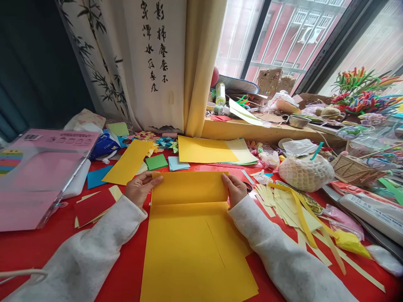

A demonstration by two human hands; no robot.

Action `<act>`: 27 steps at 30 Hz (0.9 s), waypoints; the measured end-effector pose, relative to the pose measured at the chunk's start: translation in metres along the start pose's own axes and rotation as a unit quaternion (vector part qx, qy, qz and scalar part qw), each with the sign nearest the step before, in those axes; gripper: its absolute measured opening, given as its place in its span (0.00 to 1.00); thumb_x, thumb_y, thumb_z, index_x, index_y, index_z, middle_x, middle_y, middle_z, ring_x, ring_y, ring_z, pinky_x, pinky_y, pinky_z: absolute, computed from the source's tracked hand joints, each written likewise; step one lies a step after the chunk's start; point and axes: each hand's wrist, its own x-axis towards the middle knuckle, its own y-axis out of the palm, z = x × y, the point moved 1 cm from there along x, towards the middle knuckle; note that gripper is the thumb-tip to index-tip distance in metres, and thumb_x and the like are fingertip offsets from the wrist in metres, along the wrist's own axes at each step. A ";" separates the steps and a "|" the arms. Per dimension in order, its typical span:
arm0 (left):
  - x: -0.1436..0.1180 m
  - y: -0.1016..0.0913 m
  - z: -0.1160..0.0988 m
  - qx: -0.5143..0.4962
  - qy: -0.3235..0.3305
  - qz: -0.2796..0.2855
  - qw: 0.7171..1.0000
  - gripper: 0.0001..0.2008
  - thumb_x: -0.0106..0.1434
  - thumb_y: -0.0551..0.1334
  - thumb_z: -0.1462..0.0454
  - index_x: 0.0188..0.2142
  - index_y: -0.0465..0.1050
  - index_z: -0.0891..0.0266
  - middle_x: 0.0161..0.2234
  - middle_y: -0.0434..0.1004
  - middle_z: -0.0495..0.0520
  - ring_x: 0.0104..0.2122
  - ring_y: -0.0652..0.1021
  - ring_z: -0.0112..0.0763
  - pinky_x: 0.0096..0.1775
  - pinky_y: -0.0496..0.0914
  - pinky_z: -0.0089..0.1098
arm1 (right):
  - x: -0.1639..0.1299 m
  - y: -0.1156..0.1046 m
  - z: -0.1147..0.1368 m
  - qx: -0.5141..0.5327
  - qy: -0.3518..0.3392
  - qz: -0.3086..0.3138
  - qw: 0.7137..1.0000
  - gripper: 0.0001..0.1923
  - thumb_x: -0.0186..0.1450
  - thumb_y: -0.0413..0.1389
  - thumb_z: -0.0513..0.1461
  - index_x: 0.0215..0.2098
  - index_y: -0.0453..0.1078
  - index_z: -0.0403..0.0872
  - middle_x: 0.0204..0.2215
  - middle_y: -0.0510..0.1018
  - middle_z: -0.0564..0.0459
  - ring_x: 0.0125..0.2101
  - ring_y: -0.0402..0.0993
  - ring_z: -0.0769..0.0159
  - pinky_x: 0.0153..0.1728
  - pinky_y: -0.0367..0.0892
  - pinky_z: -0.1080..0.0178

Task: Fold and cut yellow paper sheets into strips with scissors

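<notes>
1. The left hand point(140, 187) pinches the left edge of the folded-over flap of the orange-yellow paper sheet point(189, 235).
2. The sheet lies flat on the red table point(37, 251), directly before the person.
3. The right hand point(235, 189) pinches the flap's right edge.
4. Pale yellow paper strips point(292, 209) lie further right.

Both arms wear long sleeves of a soft, fuzzy, off-white knit with a faint grey fleck. The left sleeve point(85, 251) runs up from the lower left of the frame, the right sleeve point(283, 256) from the lower right. Each cuff ends at the wrist, leaving the left hand point(140, 188) and right hand point(235, 189) bare, without rings or a watch.
</notes>
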 end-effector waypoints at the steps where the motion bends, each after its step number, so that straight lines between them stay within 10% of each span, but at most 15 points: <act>1: 0.000 0.000 0.000 -0.001 -0.001 -0.001 1.000 0.15 0.35 0.68 0.62 0.25 0.71 0.63 0.25 0.75 0.50 0.29 0.74 0.32 0.30 0.70 0.28 | 0.000 0.000 0.000 -0.001 -0.002 0.003 1.000 0.12 0.46 0.58 0.46 0.26 0.70 0.47 0.22 0.74 0.55 0.25 0.70 0.64 0.23 0.64 0.64; 27: 0.002 -0.002 0.007 0.025 0.007 -0.011 1.000 0.16 0.37 0.67 0.59 0.27 0.69 0.63 0.27 0.74 0.53 0.30 0.75 0.36 0.28 0.71 0.30 | -0.001 0.001 -0.001 0.017 0.008 0.000 1.000 0.14 0.45 0.59 0.46 0.26 0.69 0.47 0.22 0.74 0.54 0.25 0.71 0.64 0.23 0.65 0.63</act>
